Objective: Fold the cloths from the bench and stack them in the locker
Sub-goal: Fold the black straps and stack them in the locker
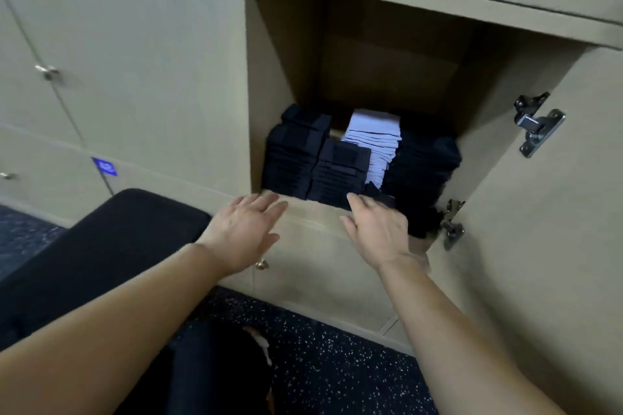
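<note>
matt wood locker, soft cloths, shiny metal hinge.

The bench is cut off left, the blue label unreadable.

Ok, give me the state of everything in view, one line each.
locker: open, partly filled.
locker door: open to the right.
dark cloths: folded, stacked inside.
light cloths: folded, stacked between the dark cloths.
left hand: open, holding nothing.
right hand: open, at the front dark cloths.
neighbouring door: shut.
</note>
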